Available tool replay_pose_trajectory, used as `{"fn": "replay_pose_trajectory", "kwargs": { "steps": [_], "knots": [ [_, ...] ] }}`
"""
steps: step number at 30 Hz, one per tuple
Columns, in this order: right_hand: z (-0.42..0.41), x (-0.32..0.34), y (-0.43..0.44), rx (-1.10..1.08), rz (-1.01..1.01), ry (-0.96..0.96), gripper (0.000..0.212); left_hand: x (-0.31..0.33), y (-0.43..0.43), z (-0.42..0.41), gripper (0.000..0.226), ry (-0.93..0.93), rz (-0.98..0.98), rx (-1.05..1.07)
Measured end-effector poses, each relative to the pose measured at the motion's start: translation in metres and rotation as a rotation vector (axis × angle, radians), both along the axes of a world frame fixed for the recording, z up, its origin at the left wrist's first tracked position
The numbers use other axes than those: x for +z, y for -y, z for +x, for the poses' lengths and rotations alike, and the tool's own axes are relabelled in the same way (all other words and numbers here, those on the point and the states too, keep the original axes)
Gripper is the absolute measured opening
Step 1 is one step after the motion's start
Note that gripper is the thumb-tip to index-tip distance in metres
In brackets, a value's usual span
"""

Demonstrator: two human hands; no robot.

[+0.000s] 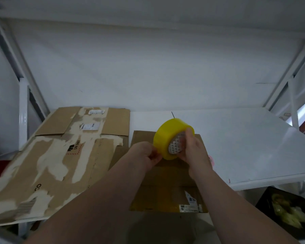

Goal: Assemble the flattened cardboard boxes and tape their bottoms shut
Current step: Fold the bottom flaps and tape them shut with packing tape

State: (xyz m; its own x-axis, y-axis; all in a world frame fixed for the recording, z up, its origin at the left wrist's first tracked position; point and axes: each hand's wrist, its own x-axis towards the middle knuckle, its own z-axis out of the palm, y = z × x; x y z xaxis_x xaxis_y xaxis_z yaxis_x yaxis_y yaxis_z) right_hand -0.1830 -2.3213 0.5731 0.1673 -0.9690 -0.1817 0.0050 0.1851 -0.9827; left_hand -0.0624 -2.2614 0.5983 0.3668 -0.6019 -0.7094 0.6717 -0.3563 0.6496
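on the left the flattened boxes [56,173] lie torn on the white table [253,138]. the left hand [144,154] pinches at the near-left rim of the yellow tape roll [165,136], seemingly at the loose end, though no strip shows. the right hand [195,150] grips the roll, fingers curled into the core, whose opening faces right and toward the person. both hover just above the brown box [167,184], whose long side runs away from the person, so the pull likely goes left.

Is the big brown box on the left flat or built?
Flat: the big brown box lies spread on the table, no walls standing up.
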Motion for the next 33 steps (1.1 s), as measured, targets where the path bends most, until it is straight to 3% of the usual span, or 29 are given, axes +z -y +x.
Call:
{"fn": "replay_pose_trajectory", "kwargs": {
  "steps": [2,4,6,9,13,14,15,18,20,22,24,33],
  "knots": [
    [-0.005,-0.010,0.000,-0.058,-0.017,-0.039,0.020,-0.003,-0.002,0.007,0.016,0.010,0.022,-0.004],
    [-0.005,-0.021,0.000,-0.072,-0.121,-0.222,0.011,-0.005,-0.002,0.012,0.015,0.016,0.039,-0.015],
    [-0.002,-0.025,0.000,-0.078,-0.208,-0.335,0.019,-0.003,-0.001,0.015,0.016,0.009,0.028,-0.025],
    [0.001,-0.028,0.005,-0.096,-0.165,-0.261,0.038,-0.002,0.003,0.018,0.019,0.061,0.022,-0.037],
    [0.000,-0.030,0.013,0.004,-0.069,-0.200,0.040,0.003,0.003,0.019,0.023,0.150,0.010,-0.069],
    [0.000,-0.029,0.015,0.032,-0.051,-0.206,0.036,0.002,0.004,0.020,0.025,0.234,0.006,-0.111],
    [0.001,-0.029,0.016,0.047,-0.031,-0.199,0.030,-0.001,0.006,0.023,0.025,0.438,0.032,-0.208],
    [0.000,-0.027,0.020,0.037,0.054,-0.123,0.014,-0.015,0.005,0.036,0.025,1.382,0.039,-0.485],
    [0.000,-0.027,0.020,0.027,0.069,-0.080,0.018,-0.030,0.004,0.044,0.031,1.646,0.040,-0.693],
    [0.000,-0.028,0.021,0.007,0.067,-0.050,0.018,-0.047,0.003,0.048,0.038,1.643,0.132,-0.925],
    [0.001,-0.027,0.023,0.005,0.034,-0.052,0.018,-0.057,0.003,0.051,0.044,1.629,0.212,-1.012],
    [0.017,-0.028,0.031,0.058,-0.067,-0.134,0.023,-0.065,0.000,0.054,0.043,1.685,0.172,-0.956]
  ]
}}
